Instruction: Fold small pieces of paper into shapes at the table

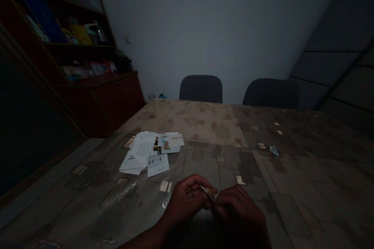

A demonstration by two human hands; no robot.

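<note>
Head view, sole camera: small flat piece sits between the two hands, just above the near part of the patterned table. Left hand grasps it, thumb and curled fingers around it. Right hand is bunched at its other end, fingertips touching or just beside it; can't tell if they pinch it. Long axis slants from upper left, at the left fingers, down to lower right, toward the right fingertips. Left looks like the main hold, so the lower-right end is the one within the right hand's reach. Pile of cards lies beyond and left of the hands, well apart; crumpled scrap far right. Dim light: piece mostly covered by fingers, its type and print unreadable; right fingertips and palm dark, right forearm cut off below.
</note>
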